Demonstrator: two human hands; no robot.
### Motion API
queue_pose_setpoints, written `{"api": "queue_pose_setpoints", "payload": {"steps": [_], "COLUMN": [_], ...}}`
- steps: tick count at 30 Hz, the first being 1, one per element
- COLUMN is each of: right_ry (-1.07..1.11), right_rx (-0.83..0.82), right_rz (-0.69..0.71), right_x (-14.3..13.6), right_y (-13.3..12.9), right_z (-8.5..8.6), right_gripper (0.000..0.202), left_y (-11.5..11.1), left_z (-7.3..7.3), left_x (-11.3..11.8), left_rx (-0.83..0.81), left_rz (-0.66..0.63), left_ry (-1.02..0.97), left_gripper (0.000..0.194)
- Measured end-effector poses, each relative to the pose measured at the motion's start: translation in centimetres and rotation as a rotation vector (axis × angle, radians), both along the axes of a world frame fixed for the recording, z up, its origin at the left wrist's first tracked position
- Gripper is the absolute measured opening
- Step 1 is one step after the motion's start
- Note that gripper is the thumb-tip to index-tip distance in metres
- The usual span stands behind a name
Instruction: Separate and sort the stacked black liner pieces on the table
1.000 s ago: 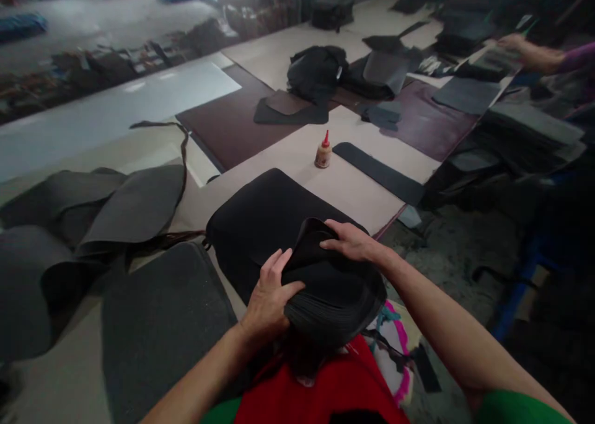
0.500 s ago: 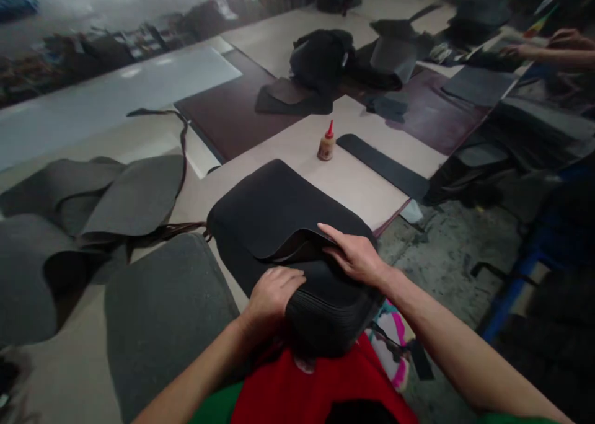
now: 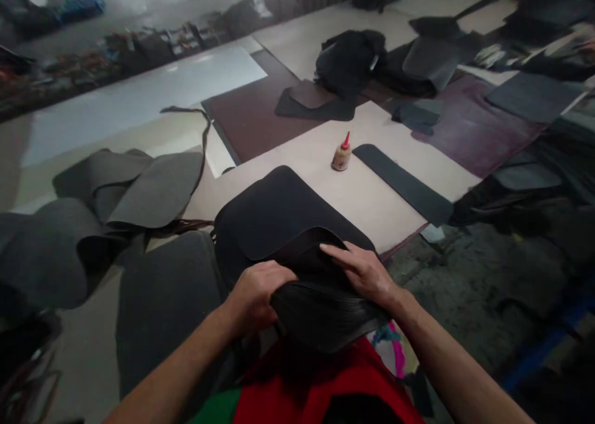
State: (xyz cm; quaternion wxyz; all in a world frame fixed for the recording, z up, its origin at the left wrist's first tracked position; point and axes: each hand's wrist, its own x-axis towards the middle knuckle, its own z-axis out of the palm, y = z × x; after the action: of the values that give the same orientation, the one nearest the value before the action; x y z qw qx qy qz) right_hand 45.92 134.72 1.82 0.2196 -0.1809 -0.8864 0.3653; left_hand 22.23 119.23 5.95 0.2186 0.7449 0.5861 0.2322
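Note:
A thick stack of dark, round-cornered sheets [image 3: 283,207] lies at the table edge, close to my body. My left hand [image 3: 260,291] is closed around the stack's near left edge, with the thumb below and the fingers on top. Over the near right part rests my right hand [image 3: 367,272], its fingers bent and its index finger reaching toward a gap between sheets. Just beyond the fingers the upper sheets bow upward and open a dark gap. Whether the right fingers pinch a sheet is partly hidden.
A glue bottle with a red tip [image 3: 341,154] stands beyond the stack, beside a long dark strip [image 3: 404,185]. Curled grey pieces [image 3: 158,188] and a flat dark panel [image 3: 167,306] lie to the left. A black bundle [image 3: 348,58] sits farther back; a person's hand [image 3: 583,39] is at far right.
My left hand has taken a deeper grip on the near edge, which now bends up more. The gap between sheets is wider. The camera view has shifted, moving the scene rightward.

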Motion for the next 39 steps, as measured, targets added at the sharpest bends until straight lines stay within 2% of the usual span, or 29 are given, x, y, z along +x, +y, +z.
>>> {"api": "queue_pose_setpoints", "payload": {"steps": [3,6,8,11,14,16,20,26,32,36,39], "right_ry": [0.020,-0.072,-0.098,-0.092,-0.041,0.000,-0.033,-0.144,-0.134,-0.120,-0.083], "right_rx": [-0.172,-0.401,-0.526,-0.577,-0.588,-0.603,-0.644,-0.794,-0.927,-1.008,-0.959], "right_rz": [0.027,-0.058,-0.079,-0.031,-0.005,-0.035,-0.124,-0.020,-0.136,-0.002,0.083], "right_x": [0.0,-0.4,-0.7,-0.9,-0.8,-0.7,-0.8,-0.6,0.4,0.7,0.5], "right_y": [1.5,2.4,2.6,2.2,1.2,0.6,0.0,-0.2,0.6,0.9,0.9], "right_z": [0.0,-0.5,-1.0,-1.2,-0.5,0.3,0.9,-0.7,-0.5,0.2,0.3], "right_gripper": [0.039,0.027,0.024,0.024,0.028,0.028,0.024,0.025,0.025,0.034,0.042], "left_y": [0.7,0.1,-0.8,-2.3,-3.0,-2.9,-2.6,-2.6,-2.1,-1.9,-1.8], "left_z": [-0.4,-1.2,-1.8,-2.5,-3.0,-3.2,-3.5,-3.7,-3.5,-3.2,-3.1], "left_x": [-0.6,-0.5,-0.2,0.4,0.6,0.5,0.0,0.0,-0.1,-0.1,0.0], "left_rx": [-0.161,-0.260,-0.246,-0.201,-0.181,-0.170,-0.148,-0.099,-0.187,-0.210,-0.213], "left_rz": [0.168,0.300,0.288,0.244,0.247,0.242,0.197,0.167,0.169,0.183,0.198], "left_ry": [-0.027,-0.027,-0.031,-0.086,-0.164,-0.189,-0.154,-0.093,-0.129,-0.142,-0.135], "left_gripper": [0.022,0.025,0.030,0.042,0.053,0.056,0.053,0.045,0.051,0.045,0.032]}}
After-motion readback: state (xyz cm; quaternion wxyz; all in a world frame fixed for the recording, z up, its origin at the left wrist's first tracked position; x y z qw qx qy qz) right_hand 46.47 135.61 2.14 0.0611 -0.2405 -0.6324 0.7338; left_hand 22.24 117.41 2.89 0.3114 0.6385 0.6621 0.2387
